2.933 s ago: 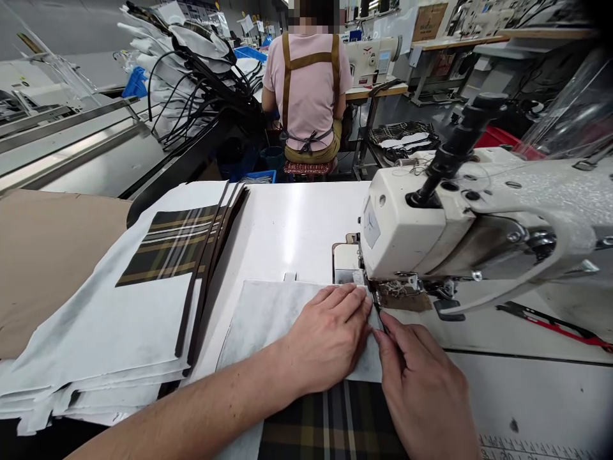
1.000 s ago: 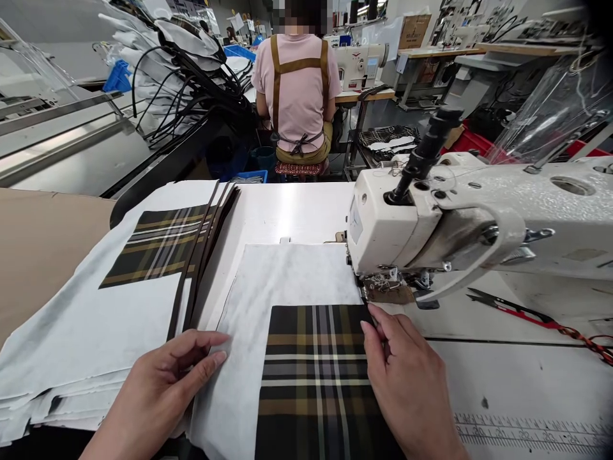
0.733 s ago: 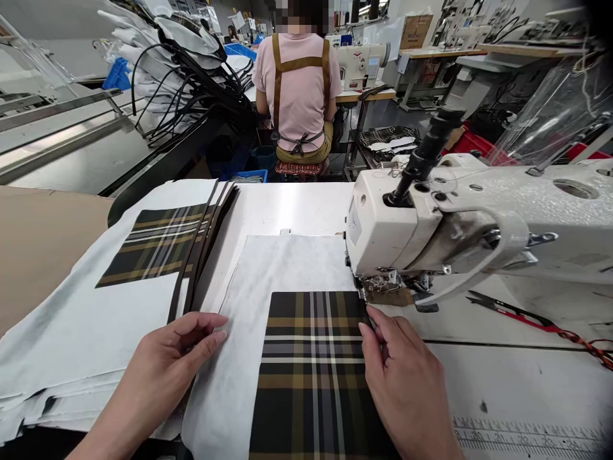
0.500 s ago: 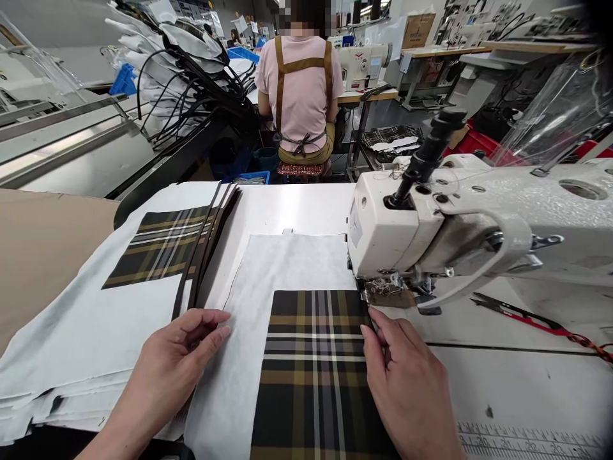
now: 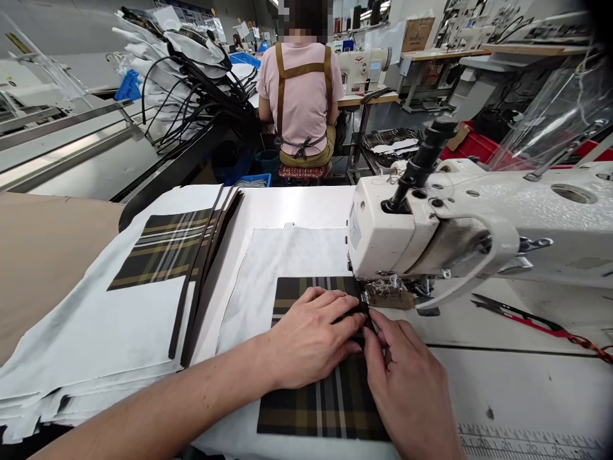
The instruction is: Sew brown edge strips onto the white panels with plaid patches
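Observation:
A white fabric panel (image 5: 282,249) with a dark plaid patch (image 5: 292,415) on it lies beside the head of a white sewing machine (image 5: 383,223). My left hand (image 5: 318,338) rests across the patch, its fingers bent and closed on the right edge of the plaid, just in front of the presser foot area. Close by, my right hand (image 5: 407,377) pinches the same edge between thumb and index finger. The two hands' fingertips nearly meet there. My fingers partly cover the edge, and the needle itself cannot be made out.
A stack of similar panels with dark strips (image 5: 143,332) lies on the left. Red-handled thread snips (image 5: 531,319) lie right of the machine, above a printed ruler scale (image 5: 531,441). A co-worker (image 5: 304,102) sits ahead, back turned, near a heap of white pieces (image 5: 177,83).
My left hand has moved right, from the white panel's left edge to the plaid's right edge. The patch has shifted slightly forward. My right hand stays at its edge.

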Demonstrator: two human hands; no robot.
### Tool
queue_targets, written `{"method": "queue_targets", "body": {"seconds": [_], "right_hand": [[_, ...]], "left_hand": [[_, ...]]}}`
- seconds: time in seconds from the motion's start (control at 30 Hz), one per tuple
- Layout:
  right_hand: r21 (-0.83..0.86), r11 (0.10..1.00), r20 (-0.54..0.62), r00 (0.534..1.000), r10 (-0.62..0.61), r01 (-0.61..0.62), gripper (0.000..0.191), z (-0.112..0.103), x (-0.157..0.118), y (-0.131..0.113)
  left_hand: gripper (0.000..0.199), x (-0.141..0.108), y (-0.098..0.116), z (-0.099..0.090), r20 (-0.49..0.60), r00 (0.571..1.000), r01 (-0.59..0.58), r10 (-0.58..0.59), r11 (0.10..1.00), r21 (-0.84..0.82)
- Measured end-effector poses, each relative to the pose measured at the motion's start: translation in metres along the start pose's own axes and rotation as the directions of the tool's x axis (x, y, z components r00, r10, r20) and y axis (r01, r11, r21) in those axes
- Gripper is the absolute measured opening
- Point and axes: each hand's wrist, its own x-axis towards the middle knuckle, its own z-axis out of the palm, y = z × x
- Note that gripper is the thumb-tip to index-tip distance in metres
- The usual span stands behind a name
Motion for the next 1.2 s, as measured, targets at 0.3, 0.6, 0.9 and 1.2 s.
{"method": "queue_targets", "body": {"seconds": [0.3,0.6,0.9,1.2], "right_hand": [[0.006,1.0,0.024,1.0,0.004,-0.004,0.035,-0.0001,-0.0011,0.0017],[0.004,1.0,0.012,1.0,-0.006,0.005,0.036,-0.0016,0.0013,-0.0005],[-0.004,1.0,0.007,1.0,-0.004,0.004,0.034,-0.0009,0.0021,-0.0006],[0.028,0.999,0.038,0.999,0.031,-0.032,0.035,-0.0003,-0.0006,0.0002]], "left_hand": [[0.038,0.0016,-0.0063,0.0011,0.023,1.0,0.007,-0.007,1.0,0.001],[0.036,0.005,-0.0077,0.0076,-0.007,1.0,-0.003,0.003,1.0,-0.014],[0.035,0.0051,-0.0086,0.0075,-0.024,1.0,-0.005,0.005,1.0,-0.02],[0.035,0.0057,-0.0072,0.0079,-0.017,1.0,-0.007,0.007,1.0,-0.014]]}}
